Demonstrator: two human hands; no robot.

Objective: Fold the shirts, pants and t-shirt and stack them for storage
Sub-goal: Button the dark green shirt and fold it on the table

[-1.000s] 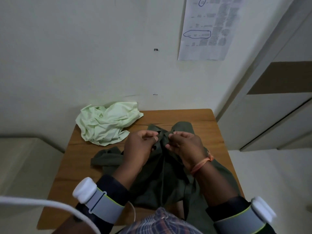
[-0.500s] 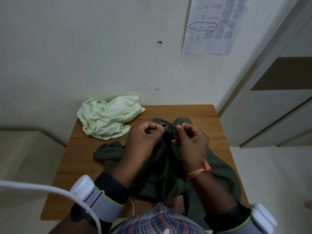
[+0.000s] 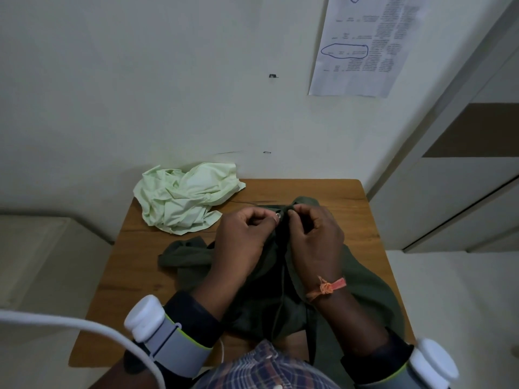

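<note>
A white cable (image 3: 70,329) sweeps in from the left edge toward the person's left forearm, which wears a grey band with a white puck (image 3: 157,329) over a dark sleeve. Beyond it, at the far left corner of the wooden worktop (image 3: 134,265), a pale green garment (image 3: 185,200) lies crumpled in a loose heap, its far side against the wall and one flap reaching toward the middle of the worktop. Just nearer the person, a dark olive garment (image 3: 365,287) is spread across the centre and right of the worktop, with one bunched end (image 3: 182,251) trailing to the left and its near part hanging over the front edge by the person's plaid shirt (image 3: 266,369). The left hand (image 3: 244,237) is raised over this dark cloth, fingers curled, thumb and fingertips pinching the fabric at a small metal fastener (image 3: 278,215) near the garment's far edge. Directly to its right, almost touching it, the right hand (image 3: 314,237) is curled too and pinches the facing edge of the same cloth, so both hands are clamped on the olive garment close together. An orange thread bracelet (image 3: 327,287) circles the right wrist, and a second grey band with a white puck (image 3: 432,360) sits on that forearm. On the wall above hangs a printed sheet (image 3: 365,46) with a blue pen circle.
</note>
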